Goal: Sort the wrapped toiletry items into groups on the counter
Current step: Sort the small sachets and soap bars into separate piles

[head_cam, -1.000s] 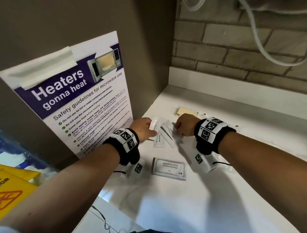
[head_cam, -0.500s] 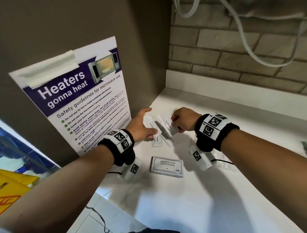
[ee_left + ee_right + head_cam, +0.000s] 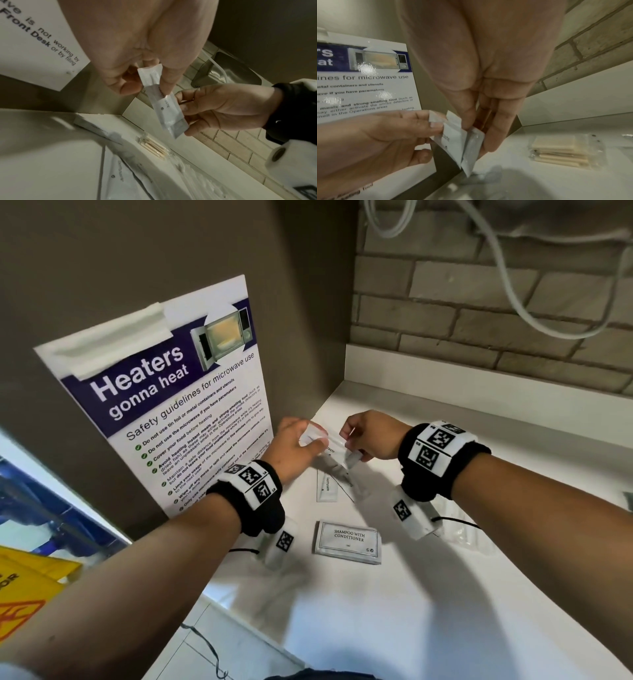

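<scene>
Above the counter's back left corner, both hands hold a white toothpaste sachet point(image 3: 331, 445) between them. My left hand point(image 3: 313, 440) pinches its top end between thumb and fingers point(image 3: 169, 81). My right hand point(image 3: 352, 444) grips the lower end point(image 3: 177, 125) and has a second, greyer sachet point(image 3: 473, 146) tucked behind the white one point(image 3: 453, 139). Another toothpaste sachet point(image 3: 327, 488) lies on the white counter point(image 3: 428, 611) below the hands. A flat "Shampoo with conditioner" sachet point(image 3: 347, 542) lies nearer me. A clear pack of wooden sticks point(image 3: 559, 152) rests further back on the counter.
A microwave safety poster point(image 3: 178, 412) hangs on the brown side wall at the left. The brick back wall point(image 3: 479, 313) carries white cables point(image 3: 534, 316). A clear plastic wrapper point(image 3: 462, 530) lies under my right wrist. The counter's front edge point(image 3: 219, 604) drops off at lower left.
Both hands rose from the counter with the sachets. My left hand, open half a second ago, now pinches the top of the sachet that the right hand holds.
</scene>
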Demonstrator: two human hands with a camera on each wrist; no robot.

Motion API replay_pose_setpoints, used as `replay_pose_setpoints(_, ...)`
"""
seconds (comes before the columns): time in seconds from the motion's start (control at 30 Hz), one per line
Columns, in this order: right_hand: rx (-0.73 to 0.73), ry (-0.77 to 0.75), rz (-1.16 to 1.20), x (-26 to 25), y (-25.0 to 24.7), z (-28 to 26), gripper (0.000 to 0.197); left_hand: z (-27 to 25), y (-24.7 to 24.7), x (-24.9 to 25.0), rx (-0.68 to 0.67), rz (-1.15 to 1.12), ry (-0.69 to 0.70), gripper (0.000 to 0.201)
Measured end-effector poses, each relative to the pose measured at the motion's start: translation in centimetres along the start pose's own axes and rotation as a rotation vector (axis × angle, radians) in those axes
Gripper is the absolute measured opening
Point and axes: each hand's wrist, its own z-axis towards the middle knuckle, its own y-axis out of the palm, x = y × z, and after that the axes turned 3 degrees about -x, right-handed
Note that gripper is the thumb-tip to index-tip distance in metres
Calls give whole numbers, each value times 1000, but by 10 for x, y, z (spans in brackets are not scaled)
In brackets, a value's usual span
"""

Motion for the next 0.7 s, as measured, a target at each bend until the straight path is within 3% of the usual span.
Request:
replay_pose_setpoints(0.2, 23, -74, 92, -5, -11, 11, 30, 8, 0, 15, -27, -115, 15, 30)
replay_pose_setpoints(0.33, -3, 30, -42, 3, -14, 15, 21, 14, -1, 17, 13, -82, -10, 44)
replay_pose_setpoints(0.43, -94, 127, -332, 8, -6, 13, 29, 20, -4, 18, 71, -52, -17, 29)
replay_pose_setpoints(0.5, -167, 81, -558, 12, 5, 13, 38, 22, -7, 19, 95, -4, 17, 22)
replay_pose_setpoints(0.7, -264, -21, -524, 20, 31, 26, 58, 22, -13, 15, 99, 50, -12, 18)
